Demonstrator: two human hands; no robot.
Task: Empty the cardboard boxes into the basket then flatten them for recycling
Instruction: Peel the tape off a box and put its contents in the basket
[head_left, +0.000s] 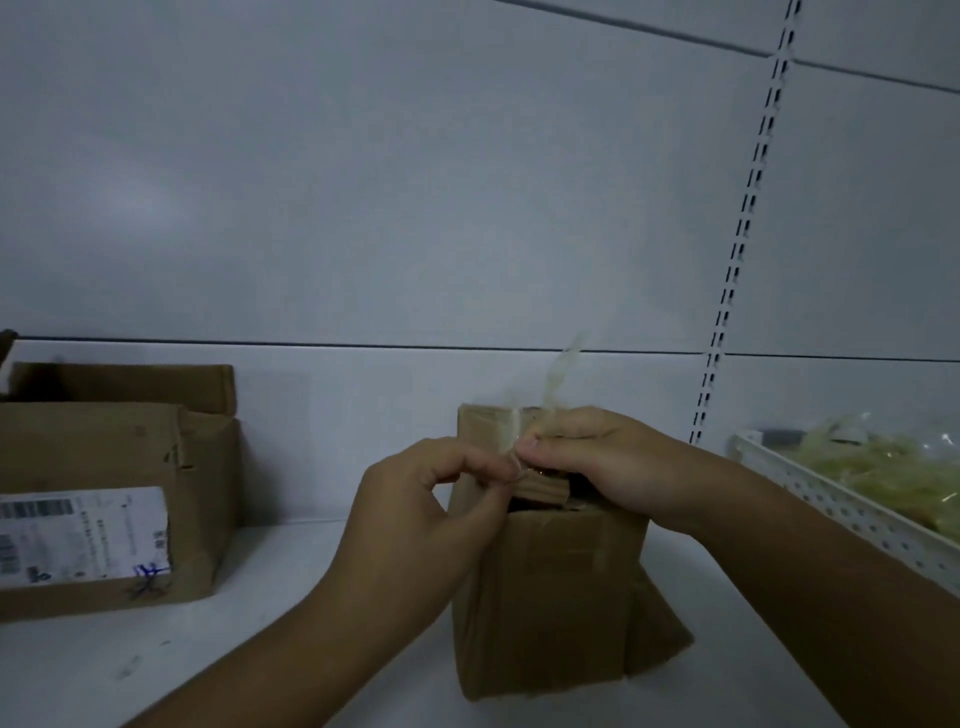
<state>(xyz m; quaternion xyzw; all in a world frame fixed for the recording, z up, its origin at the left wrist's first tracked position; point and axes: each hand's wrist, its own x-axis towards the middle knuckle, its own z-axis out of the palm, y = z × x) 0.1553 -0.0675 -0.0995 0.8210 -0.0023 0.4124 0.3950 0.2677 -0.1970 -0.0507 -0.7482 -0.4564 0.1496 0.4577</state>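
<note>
pinching a strip of clear tape between the fingers of both, the left hand and right hand meet atop the small cardboard box standing on the white shelf. a larger box sits well left; the white basket lies right.

We note: dim, bluish, even light; soft shadows under the boxes; wide-angle bending of the slotted rail; tape strip motion-blurred.
</note>
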